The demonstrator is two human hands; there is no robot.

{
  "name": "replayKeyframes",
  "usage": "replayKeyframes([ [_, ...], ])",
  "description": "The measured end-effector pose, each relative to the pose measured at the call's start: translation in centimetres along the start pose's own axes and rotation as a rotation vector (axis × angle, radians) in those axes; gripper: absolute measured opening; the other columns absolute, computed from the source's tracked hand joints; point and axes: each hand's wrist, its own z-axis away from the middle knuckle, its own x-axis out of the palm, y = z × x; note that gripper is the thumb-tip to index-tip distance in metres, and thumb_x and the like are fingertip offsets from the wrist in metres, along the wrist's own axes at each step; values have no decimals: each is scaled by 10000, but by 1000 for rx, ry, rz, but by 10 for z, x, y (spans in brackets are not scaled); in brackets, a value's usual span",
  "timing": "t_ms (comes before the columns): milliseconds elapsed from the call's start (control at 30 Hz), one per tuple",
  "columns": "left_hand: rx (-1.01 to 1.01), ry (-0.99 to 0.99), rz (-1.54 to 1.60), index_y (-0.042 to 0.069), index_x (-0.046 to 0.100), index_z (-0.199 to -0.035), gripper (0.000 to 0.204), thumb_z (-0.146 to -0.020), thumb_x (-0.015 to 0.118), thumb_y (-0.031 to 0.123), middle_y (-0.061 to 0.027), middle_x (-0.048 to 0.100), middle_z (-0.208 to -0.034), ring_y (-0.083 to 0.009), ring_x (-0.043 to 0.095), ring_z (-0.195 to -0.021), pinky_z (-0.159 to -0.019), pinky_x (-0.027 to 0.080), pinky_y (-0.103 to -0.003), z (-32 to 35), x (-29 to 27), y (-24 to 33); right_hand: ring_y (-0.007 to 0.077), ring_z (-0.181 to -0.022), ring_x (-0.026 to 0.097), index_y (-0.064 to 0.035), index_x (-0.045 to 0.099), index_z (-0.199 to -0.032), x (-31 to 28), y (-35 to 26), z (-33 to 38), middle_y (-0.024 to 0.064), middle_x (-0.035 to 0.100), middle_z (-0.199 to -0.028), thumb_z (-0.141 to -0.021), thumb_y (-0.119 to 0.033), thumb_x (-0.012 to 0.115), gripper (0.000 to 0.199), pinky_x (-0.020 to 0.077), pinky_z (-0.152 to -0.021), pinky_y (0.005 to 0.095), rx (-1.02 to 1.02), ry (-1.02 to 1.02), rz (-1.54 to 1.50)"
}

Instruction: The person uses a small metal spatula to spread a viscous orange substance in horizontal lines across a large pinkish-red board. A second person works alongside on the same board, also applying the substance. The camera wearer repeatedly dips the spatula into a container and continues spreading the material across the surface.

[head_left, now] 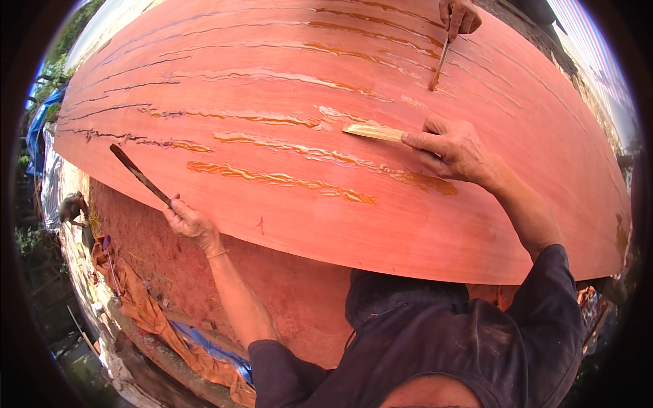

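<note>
A broad, curved reddish wooden surface point(435, 231) spreads in front of me, scored with long cracks. Wet orange and whitish filler point(279, 179) lies in ridges along several of them. My right hand point(452, 149) is closed around a flat, pale wooden stick point(373, 132); its tip is at the surface beside a filled crack, though whether it touches I cannot tell. Near the surface's left front edge, my left hand point(192, 223) grips a dark, narrow flat stick point(141, 175), which points up and left over the wood.
Across the surface, another person's hand point(460, 17) holds a thin stick point(441, 64) with its tip down at the wood. Below the near edge lies reddish ground point(292, 285). Orange cloth point(160, 326) and a blue sheet point(211, 350) lie at the lower left. A person point(72, 208) is farther left.
</note>
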Motion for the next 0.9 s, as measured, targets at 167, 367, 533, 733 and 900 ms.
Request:
replayKeyframes([
  [167,23,-23,-34,-64,643,-1049,375,-1057,475,271,-19,524,-767,-130,467,-682,-617,407,-305,0,-2,-1,264,-589,544,-183,726,-1120,6,0,-20,86,569,-767,-871,-114,692,260,434,-509,392,33,41,-97],
  [367,35,-27,-34,-70,647,-1062,392,-1056,473,282,-55,573,-806,-164,517,-727,-665,447,-334,-3,-2,-8,287,-672,589,-145,736,-1121,20,1,-30,115,590,-759,-873,-109,690,255,470,-567,427,-74,39,-11],
  [533,70,-8,-39,-74,646,-1061,393,-1053,476,281,-41,537,-779,-152,485,-699,-638,427,-316,-3,-2,-8,303,-718,608,-117,733,-1143,16,9,-20,114,651,-798,-893,-79,672,260,482,-600,416,43,24,-288],
  [733,20,-30,-21,-68,644,-1054,383,-1054,475,276,-15,514,-762,-135,459,-691,-621,406,-308,1,-3,4,329,-729,656,-125,733,-1153,35,13,-44,127,716,-875,-882,-39,642,298,508,-621,438,-10,116,-190],
  [900,19,-3,11,-38,647,-1032,336,-1054,486,256,30,465,-748,-97,408,-664,-584,360,-275,1,-1,3,335,-755,656,-118,722,-1138,42,16,-52,128,714,-891,-860,-17,640,307,519,-637,437,-19,188,-165],
])
